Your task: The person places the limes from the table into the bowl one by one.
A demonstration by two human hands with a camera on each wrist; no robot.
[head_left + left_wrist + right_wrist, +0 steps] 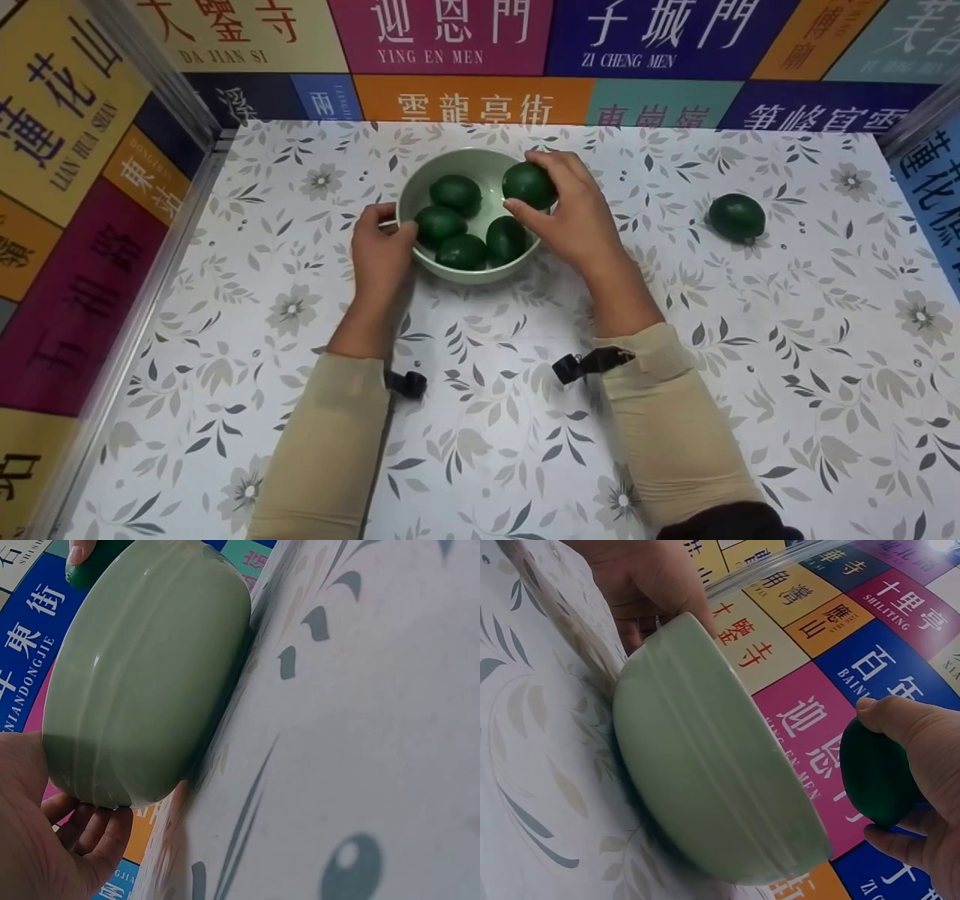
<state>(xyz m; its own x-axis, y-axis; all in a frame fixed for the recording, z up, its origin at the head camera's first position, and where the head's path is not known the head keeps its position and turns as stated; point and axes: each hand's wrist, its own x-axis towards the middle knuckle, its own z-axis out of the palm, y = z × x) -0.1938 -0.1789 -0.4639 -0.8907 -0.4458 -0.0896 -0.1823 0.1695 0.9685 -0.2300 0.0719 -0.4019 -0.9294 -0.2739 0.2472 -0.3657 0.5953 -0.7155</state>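
A pale green bowl [480, 277] stands on the table with several dark green limes [461, 252] in it. My left hand [381, 251] grips the bowl's left side, thumb at the rim and fingers against the outer wall, as the left wrist view shows on the bowl [150, 682]. Between the thumb and fingers of my right hand [583, 214] is another lime [526, 185], held over the bowl's right rim. In the right wrist view this lime [877, 772] is apart from the bowl [712, 765]. One more lime [736, 217] lies on the table to the right.
A white cloth with grey leaves and flowers covers the table [480, 420]. Colourful panels [450, 45] with large lettering stand along the back and both sides. Each sleeved forearm has a small black camera [409, 385] strapped at the wrist.
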